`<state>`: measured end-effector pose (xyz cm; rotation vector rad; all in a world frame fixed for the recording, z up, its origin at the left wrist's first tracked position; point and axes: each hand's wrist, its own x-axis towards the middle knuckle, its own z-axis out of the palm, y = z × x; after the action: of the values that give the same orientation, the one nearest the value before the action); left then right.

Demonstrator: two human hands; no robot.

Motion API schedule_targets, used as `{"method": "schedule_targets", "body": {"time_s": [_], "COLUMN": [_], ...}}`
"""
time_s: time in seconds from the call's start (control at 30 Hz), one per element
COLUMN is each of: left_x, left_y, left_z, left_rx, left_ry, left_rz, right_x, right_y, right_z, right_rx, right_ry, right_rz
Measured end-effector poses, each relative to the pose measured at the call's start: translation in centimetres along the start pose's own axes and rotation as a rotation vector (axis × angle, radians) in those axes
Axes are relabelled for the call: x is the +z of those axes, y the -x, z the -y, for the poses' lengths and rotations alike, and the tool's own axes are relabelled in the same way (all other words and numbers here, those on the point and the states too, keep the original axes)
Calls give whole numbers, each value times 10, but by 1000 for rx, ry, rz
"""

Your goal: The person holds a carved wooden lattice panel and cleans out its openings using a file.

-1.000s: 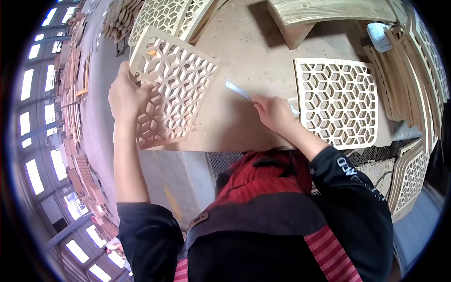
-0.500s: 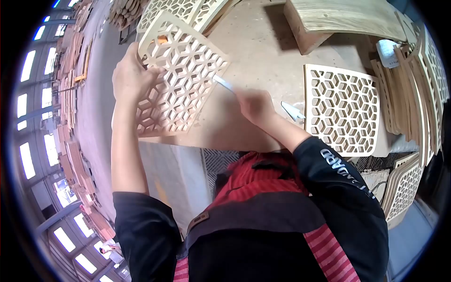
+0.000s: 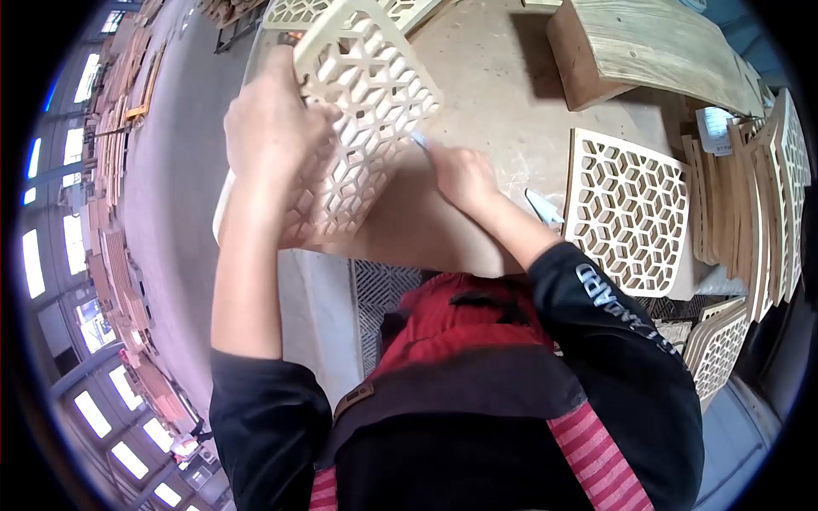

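Observation:
A wooden lattice panel point(image 3: 362, 111) with cut-out geometric holes is held up on a slant over the worktable. My left hand point(image 3: 277, 128) is closed on its left edge; the hand is slightly blurred. On the panel's other side, my right hand point(image 3: 466, 177) pinches a thin pale strip point(image 3: 419, 139), whose tip reaches the right edge of the panel. Most of the strip is hidden by my fingers, and its exact kind is unclear. A folded pale piece point(image 3: 542, 205) lies on the table right of that hand. Beside it rests a second lattice panel point(image 3: 629, 213), flat.
A curved wooden piece point(image 3: 665, 51) stands at the back of the worktable point(image 3: 486, 77). Stacked wooden parts point(image 3: 720, 200) and more lattice panels point(image 3: 720, 349) crowd the right side. Further lattice panels point(image 3: 409, 13) lie at the far left, beyond the held one.
The held panel has tilted up more steeply and shifted right in view with my left hand. My right hand stays by its right edge. The whole view has turned slightly.

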<state>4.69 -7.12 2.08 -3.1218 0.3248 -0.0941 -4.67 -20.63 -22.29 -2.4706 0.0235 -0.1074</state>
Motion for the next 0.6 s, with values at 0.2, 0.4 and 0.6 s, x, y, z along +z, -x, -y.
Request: {"method": "schedule_targets", "body": {"time_s": [0.2, 0.4, 0.6], "left_x": [5, 9, 9], "left_y": [12, 13, 14], "left_z": [-12, -11, -22], "left_rx": [56, 142, 123], "left_ry": [-53, -41, -71], "left_rz": [-73, -135, -121], "right_x": [-1, -3, 20], "right_y": [3, 17, -10], "right_z": [3, -4, -14], "right_rx": [24, 4, -12], "right_ry": [-20, -36, -71], "right_rz": [5, -85, -124]}}
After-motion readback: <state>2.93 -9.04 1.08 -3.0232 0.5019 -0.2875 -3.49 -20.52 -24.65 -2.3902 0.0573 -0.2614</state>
